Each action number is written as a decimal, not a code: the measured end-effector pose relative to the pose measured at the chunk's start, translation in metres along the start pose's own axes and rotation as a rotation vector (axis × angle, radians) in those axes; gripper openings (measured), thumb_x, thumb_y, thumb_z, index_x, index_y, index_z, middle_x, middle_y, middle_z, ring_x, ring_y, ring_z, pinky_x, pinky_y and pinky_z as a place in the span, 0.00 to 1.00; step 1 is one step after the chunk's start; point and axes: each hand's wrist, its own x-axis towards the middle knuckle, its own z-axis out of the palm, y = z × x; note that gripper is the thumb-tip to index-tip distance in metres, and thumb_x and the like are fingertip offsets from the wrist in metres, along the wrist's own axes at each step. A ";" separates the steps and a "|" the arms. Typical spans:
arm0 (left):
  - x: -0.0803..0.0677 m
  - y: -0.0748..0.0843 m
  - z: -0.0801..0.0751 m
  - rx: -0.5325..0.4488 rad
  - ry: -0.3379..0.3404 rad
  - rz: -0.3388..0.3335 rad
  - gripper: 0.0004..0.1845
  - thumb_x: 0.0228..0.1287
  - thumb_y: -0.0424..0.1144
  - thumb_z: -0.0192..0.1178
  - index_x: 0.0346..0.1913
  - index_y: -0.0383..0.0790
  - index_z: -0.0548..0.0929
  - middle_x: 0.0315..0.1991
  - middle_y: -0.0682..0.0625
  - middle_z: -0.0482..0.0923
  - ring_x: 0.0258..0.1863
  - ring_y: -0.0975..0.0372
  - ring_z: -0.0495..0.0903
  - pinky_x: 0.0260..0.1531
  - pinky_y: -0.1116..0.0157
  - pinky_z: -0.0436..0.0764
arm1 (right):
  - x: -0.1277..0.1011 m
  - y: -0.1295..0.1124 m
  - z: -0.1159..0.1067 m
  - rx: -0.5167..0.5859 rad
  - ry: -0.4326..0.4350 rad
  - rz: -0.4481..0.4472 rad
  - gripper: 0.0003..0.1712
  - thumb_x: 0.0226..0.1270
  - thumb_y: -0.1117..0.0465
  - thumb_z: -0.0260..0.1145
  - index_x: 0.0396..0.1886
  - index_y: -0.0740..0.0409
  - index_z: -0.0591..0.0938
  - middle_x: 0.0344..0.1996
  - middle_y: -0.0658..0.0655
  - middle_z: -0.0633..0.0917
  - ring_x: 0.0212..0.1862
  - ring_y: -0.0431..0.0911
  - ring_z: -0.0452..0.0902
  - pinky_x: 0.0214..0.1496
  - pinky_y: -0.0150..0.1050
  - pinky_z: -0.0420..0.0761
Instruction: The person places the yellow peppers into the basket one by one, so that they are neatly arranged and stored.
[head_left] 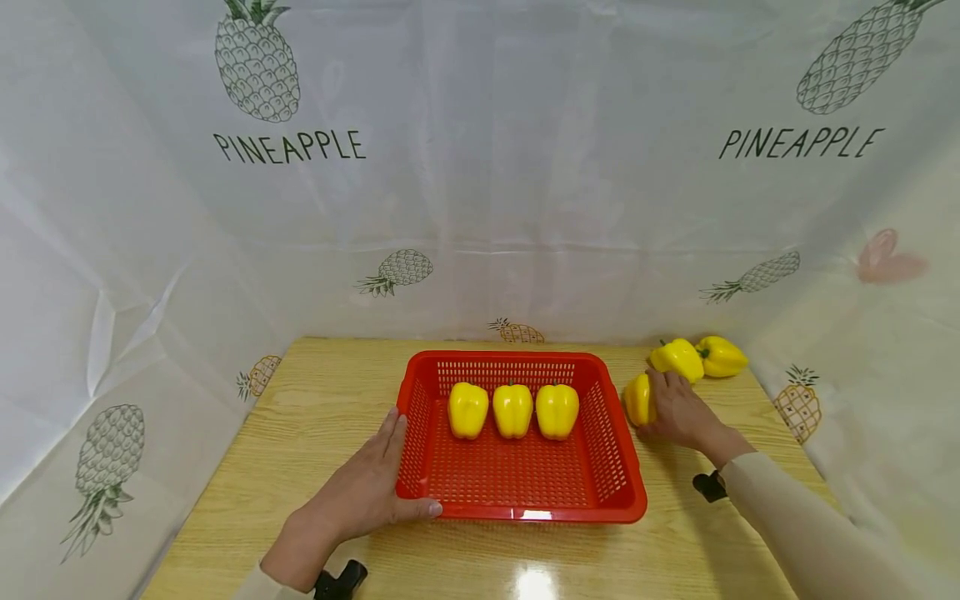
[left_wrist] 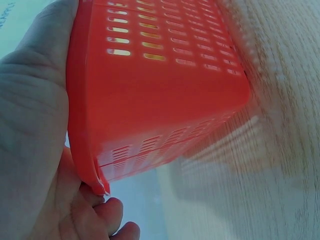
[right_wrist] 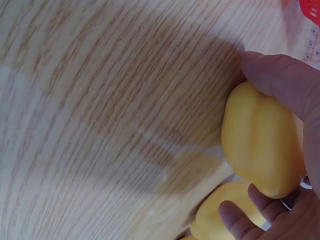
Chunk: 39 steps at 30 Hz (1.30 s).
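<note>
A red plastic basket (head_left: 510, 483) holds three yellow bell peppers (head_left: 513, 410) in a row near its back. My left hand (head_left: 360, 483) grips the basket's front left corner, its thumb along the front rim and its fingers at the left side. In the left wrist view, fingertips (left_wrist: 111, 212) curl by the rim's corner. To the right of the basket, my right hand (head_left: 678, 412) holds another yellow bell pepper (head_left: 637, 400), partly covered by the fingers. In the right wrist view, the thumb (right_wrist: 275, 75) lies on one side of this pepper (right_wrist: 262, 140) and fingers on the other.
Two more yellow bell peppers, one nearer (head_left: 678, 358) and one farther right (head_left: 722, 357), lie at the back right of the wooden table (head_left: 300, 433). White sheeting (head_left: 480, 208) with pineapple prints hangs behind and along both sides.
</note>
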 end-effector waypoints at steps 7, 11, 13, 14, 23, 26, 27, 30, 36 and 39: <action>0.000 -0.001 0.000 -0.004 0.002 0.003 0.77 0.47 0.86 0.62 0.84 0.30 0.49 0.86 0.35 0.40 0.81 0.35 0.56 0.75 0.39 0.68 | 0.003 0.006 0.001 0.040 -0.049 0.030 0.62 0.52 0.50 0.84 0.71 0.78 0.57 0.60 0.79 0.71 0.62 0.73 0.69 0.65 0.69 0.75; 0.000 -0.001 0.001 -0.005 0.005 0.007 0.77 0.47 0.86 0.61 0.84 0.30 0.49 0.86 0.34 0.40 0.81 0.35 0.57 0.75 0.39 0.68 | 0.005 0.010 0.003 0.058 -0.063 0.050 0.64 0.52 0.48 0.84 0.74 0.78 0.55 0.64 0.81 0.70 0.66 0.74 0.69 0.67 0.69 0.74; 0.000 -0.001 0.000 -0.004 0.006 0.008 0.77 0.47 0.86 0.61 0.84 0.30 0.49 0.86 0.34 0.40 0.81 0.35 0.57 0.75 0.39 0.68 | 0.004 0.010 0.003 0.057 -0.059 0.052 0.65 0.52 0.47 0.84 0.73 0.78 0.55 0.62 0.81 0.71 0.64 0.73 0.70 0.66 0.69 0.76; 0.000 -0.001 0.000 -0.005 0.005 0.008 0.77 0.47 0.86 0.61 0.84 0.30 0.49 0.86 0.34 0.40 0.81 0.35 0.57 0.75 0.39 0.68 | 0.004 0.010 0.003 0.056 -0.056 0.054 0.65 0.52 0.46 0.84 0.73 0.77 0.56 0.60 0.79 0.72 0.62 0.71 0.72 0.65 0.68 0.77; -0.001 0.000 -0.001 -0.006 0.005 0.018 0.77 0.48 0.85 0.62 0.84 0.29 0.48 0.86 0.34 0.39 0.81 0.35 0.56 0.75 0.39 0.67 | -0.001 0.005 -0.007 -0.008 0.100 -0.058 0.54 0.51 0.50 0.83 0.65 0.74 0.62 0.49 0.71 0.76 0.46 0.61 0.76 0.52 0.60 0.82; -0.001 0.000 -0.001 -0.001 0.009 0.015 0.77 0.48 0.85 0.62 0.84 0.29 0.49 0.86 0.34 0.40 0.81 0.35 0.57 0.75 0.39 0.68 | 0.001 0.003 -0.011 -0.070 0.178 -0.135 0.53 0.48 0.51 0.84 0.62 0.75 0.64 0.47 0.71 0.77 0.44 0.61 0.77 0.51 0.60 0.83; -0.001 0.000 -0.002 -0.001 0.009 0.015 0.77 0.48 0.85 0.63 0.84 0.29 0.49 0.86 0.34 0.41 0.80 0.35 0.57 0.75 0.39 0.68 | 0.001 0.003 -0.011 -0.084 0.198 -0.152 0.53 0.48 0.51 0.84 0.62 0.75 0.64 0.47 0.71 0.77 0.44 0.61 0.77 0.51 0.59 0.83; -0.001 0.001 -0.002 -0.003 0.009 0.017 0.76 0.48 0.85 0.63 0.84 0.29 0.49 0.86 0.34 0.41 0.81 0.35 0.57 0.75 0.39 0.68 | 0.002 0.000 -0.015 -0.093 0.231 -0.175 0.53 0.47 0.50 0.85 0.61 0.74 0.65 0.46 0.70 0.77 0.43 0.61 0.77 0.50 0.59 0.83; -0.001 0.001 -0.002 -0.010 0.007 0.020 0.76 0.49 0.85 0.62 0.84 0.29 0.49 0.86 0.34 0.40 0.81 0.34 0.57 0.75 0.39 0.68 | 0.004 -0.009 -0.025 -0.119 0.277 -0.227 0.53 0.46 0.47 0.85 0.59 0.74 0.67 0.44 0.69 0.77 0.40 0.59 0.76 0.46 0.57 0.84; -0.001 0.001 -0.001 -0.009 0.004 0.014 0.76 0.49 0.85 0.62 0.84 0.29 0.49 0.86 0.34 0.40 0.81 0.34 0.57 0.75 0.39 0.68 | 0.007 -0.015 -0.031 -0.131 0.301 -0.260 0.53 0.45 0.46 0.85 0.59 0.73 0.67 0.40 0.64 0.75 0.37 0.56 0.74 0.42 0.54 0.82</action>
